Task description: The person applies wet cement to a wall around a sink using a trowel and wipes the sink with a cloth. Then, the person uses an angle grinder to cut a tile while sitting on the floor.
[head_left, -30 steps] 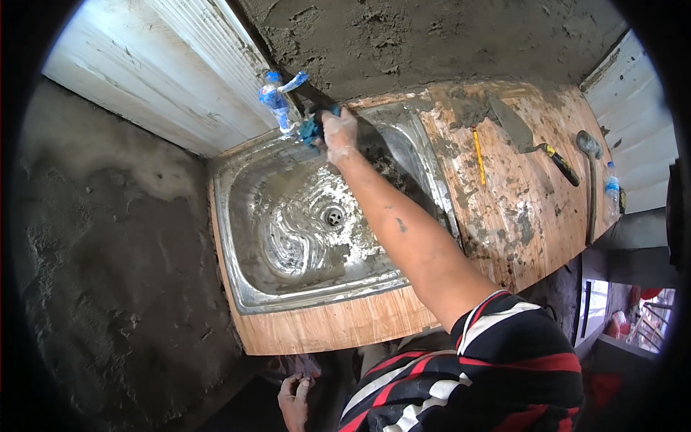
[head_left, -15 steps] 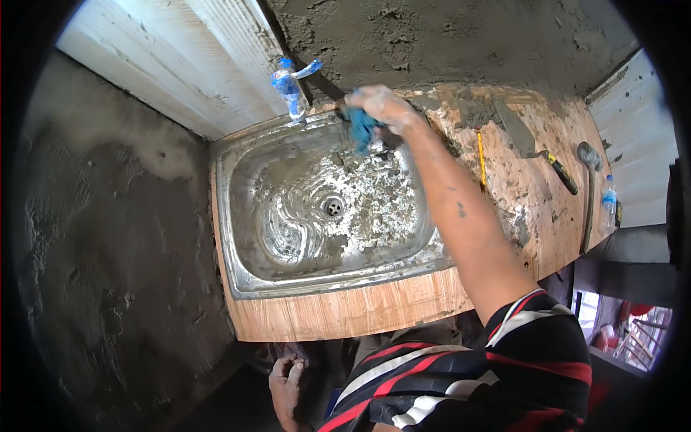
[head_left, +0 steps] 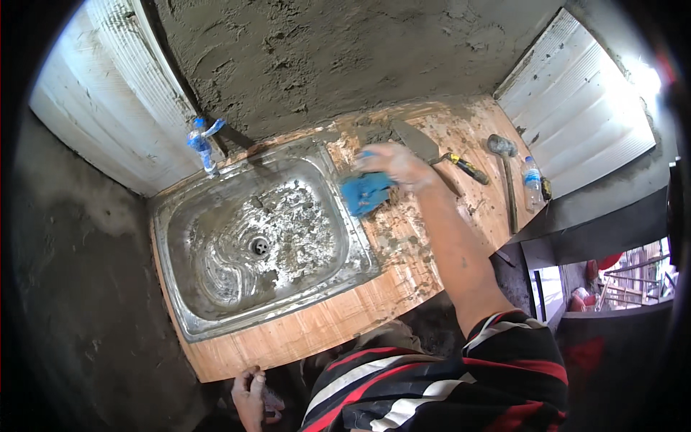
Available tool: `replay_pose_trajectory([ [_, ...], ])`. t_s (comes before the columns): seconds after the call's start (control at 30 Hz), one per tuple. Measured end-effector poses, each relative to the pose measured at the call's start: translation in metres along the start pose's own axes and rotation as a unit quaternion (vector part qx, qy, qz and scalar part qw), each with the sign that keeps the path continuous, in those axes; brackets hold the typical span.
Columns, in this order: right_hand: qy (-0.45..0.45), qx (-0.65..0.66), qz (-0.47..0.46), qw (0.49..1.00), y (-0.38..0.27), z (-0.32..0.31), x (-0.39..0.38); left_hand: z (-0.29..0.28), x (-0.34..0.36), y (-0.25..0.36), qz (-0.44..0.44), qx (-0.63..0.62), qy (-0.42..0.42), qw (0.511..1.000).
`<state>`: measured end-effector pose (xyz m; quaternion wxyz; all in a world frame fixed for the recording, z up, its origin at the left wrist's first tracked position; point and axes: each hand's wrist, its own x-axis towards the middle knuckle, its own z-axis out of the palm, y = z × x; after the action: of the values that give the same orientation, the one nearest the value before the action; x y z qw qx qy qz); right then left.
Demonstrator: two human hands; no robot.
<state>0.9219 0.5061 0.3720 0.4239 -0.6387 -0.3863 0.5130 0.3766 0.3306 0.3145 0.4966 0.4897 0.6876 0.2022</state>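
Right hand on blue cloth, just outside sink's 2 o'clock edge

Clock directions taken from the sink's middle. The sink [head_left: 188, 325] is a steel basin set in a wooden counter [head_left: 288, 345]. Inside: grey, mortar-like residue [head_left: 299, 216] — patchy toward 2 o'clock, with a smeared, shiny swirl around 8 o'clock. The drain [head_left: 260, 247] sits near the middle, its strainer visible.

The right hand [head_left: 396, 164] has its fingers bent over the blue cloth [head_left: 366, 193], which shows on both sides of them; it is gripped, but blur hides how tightly. Cloth is at 2 o'clock, over the counter beside the basin rim; can't tell if it presses on the wood.

The left hand [head_left: 250, 399] is at 6 o'clock by the counter's front edge, thumb and fingers bent; can't tell how far closed or whether it has hold of anything.

A blue-and-white wrapped tap [head_left: 201, 147] stands at 11. Past the right hand at 2 lies a trowel [head_left: 464, 168] with a yellow-and-black handle. Then, between 2 and 3, a hammer [head_left: 502, 145] and a clear bottle [head_left: 532, 186], blue-capped — contents unclear.
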Motion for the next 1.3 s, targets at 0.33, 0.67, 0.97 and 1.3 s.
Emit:
replay_pose_trajectory([
  [0.33,0.108,-0.111,0.082,0.984,0.094,-0.157,-0.097,0.048,0.008,0.055,0.070,-0.051,-0.061,0.994],
  [0.67,0.308,-0.446,-0.217,0.812,0.120,-0.146,-0.131,0.087,-0.018,0.081,0.066,0.049,-0.031,0.996],
  [0.97,0.286,-0.134,-0.147,0.937,0.131,-0.196,-0.196,0.032,0.131,0.306,0.398,0.067,0.227,0.886],
  [1.3,0.365,-0.087,-0.165,0.912,0.170,-0.220,-0.232,-0.007,0.245,0.532,0.448,0.043,0.377,0.810],
])
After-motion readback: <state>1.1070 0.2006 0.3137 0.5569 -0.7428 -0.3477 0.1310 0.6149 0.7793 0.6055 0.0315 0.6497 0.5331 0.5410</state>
